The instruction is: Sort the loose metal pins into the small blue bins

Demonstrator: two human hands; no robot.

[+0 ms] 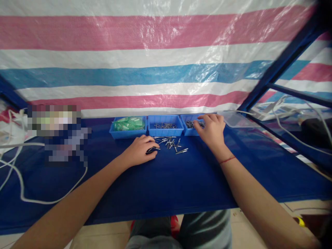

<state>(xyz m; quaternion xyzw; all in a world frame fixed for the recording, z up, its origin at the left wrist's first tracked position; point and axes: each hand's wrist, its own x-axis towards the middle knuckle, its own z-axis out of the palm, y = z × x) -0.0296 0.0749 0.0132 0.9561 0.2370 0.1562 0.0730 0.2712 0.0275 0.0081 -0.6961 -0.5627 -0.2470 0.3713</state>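
Note:
Low over the dark blue table, my left hand (140,149) is curled, with a few pop rivets between its thumb and fingers. Just beyond it and to its right lie several loose pop rivets (170,143). My right hand (213,129) reaches over the right blue bin (190,131), thumb and fingers apart and bent down toward the small metal pieces (191,124) inside. Its fingertips are partly hidden. The middle blue bin (166,131) contains more pop rivets. Green plastic packets (129,123) fill the left blue bin (127,134).
A clear plastic lid or tray (240,119) lies right of the bins. White cables (41,201) loop over the table's left side, near a blurred-out patch. Blue metal frame bars (282,62) slant up at the right. A striped plastic sheet (145,76) hangs behind.

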